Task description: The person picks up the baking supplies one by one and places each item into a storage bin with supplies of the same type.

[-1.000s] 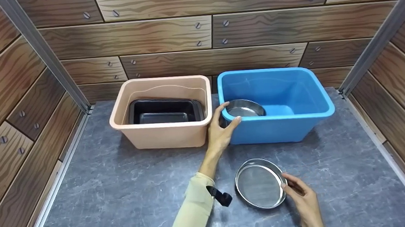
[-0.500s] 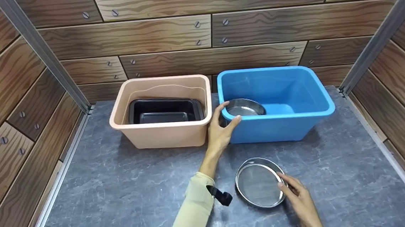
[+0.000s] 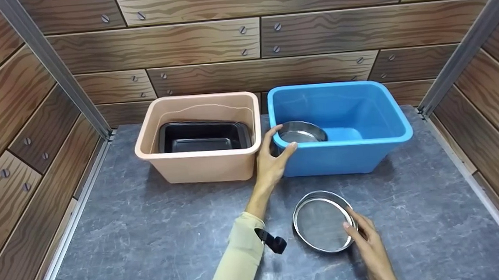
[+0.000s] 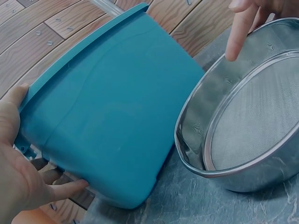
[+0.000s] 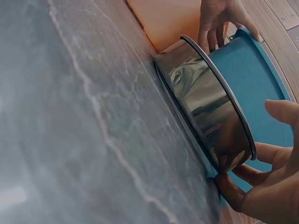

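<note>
A round metal sieve (image 3: 323, 225) with a fine mesh bottom is in front of the blue bin (image 3: 328, 161) in the head view. My right hand (image 3: 371, 248) holds its right rim, thumb over the inner side and fingers outside. In the right wrist view, fingertips touch the lower edge of the sieve's shiny wall (image 5: 205, 107). My left hand (image 3: 270, 158) grips the front-left corner of the bin's rim, its thumb at the front. Inside that corner sits another round metal vessel (image 3: 303, 131), partly hidden by the bin's front wall.
To the left stands a beige bin (image 3: 201, 167) with black rectangular baking pans (image 3: 201, 144) inside. Both bins are on the grey marbled table (image 3: 160, 243). Wood-patterned panels (image 3: 207, 42) enclose the back and sides.
The sieve has shifted slightly away from me and to the right, with my right hand on its rim. My right fingers have adjusted their place there. My left hand stays on the bin.
</note>
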`<state>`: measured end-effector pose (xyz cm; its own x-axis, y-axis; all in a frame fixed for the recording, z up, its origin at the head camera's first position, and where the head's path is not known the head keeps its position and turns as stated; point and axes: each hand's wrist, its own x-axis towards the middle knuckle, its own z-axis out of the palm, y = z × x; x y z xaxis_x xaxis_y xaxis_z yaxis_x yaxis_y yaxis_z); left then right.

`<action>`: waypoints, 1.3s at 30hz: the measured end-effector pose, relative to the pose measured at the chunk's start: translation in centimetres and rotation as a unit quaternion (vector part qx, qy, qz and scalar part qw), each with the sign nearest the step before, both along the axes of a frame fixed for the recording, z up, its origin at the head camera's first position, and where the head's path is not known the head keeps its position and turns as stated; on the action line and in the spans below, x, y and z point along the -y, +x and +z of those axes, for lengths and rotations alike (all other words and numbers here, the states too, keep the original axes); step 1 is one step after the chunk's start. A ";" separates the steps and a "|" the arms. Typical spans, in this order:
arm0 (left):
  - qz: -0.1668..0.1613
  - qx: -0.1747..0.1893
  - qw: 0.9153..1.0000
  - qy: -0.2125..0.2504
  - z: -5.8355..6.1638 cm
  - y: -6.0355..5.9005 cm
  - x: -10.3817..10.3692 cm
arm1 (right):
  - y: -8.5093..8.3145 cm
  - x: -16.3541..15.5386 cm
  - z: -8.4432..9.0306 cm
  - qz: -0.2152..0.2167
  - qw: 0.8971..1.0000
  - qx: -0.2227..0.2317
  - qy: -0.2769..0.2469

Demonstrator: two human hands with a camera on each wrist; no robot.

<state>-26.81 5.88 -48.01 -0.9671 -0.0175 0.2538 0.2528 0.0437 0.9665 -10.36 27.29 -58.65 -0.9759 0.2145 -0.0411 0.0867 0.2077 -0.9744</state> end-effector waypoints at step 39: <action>0.009 0.000 1.000 -0.020 -3.5 -2.4 -0.5 | 0.0 0.3 1.0 -0.032 0.998 -0.021 -0.058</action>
